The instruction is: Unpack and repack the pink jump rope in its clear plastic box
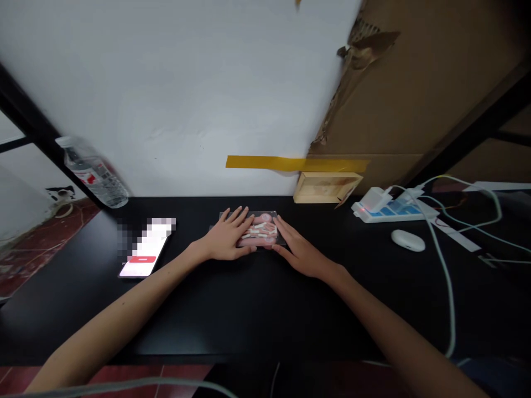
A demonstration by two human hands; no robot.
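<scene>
A small clear plastic case (262, 229) holding pink and white pieces lies on the black table (257, 309), near its far edge. My left hand (229, 237) rests flat on the case's left part, fingers stretched out and slightly spread. My right hand (299, 250) lies against the case's right side, fingers extended and touching its edge. Part of the case is hidden under my left hand.
A phone (145, 249) with a lit screen lies to the left. A water bottle (93, 172) stands at the back left. At the back right sit a small wooden box (326, 187), a power strip (392, 209) with white cables, and a white earbud case (408, 240).
</scene>
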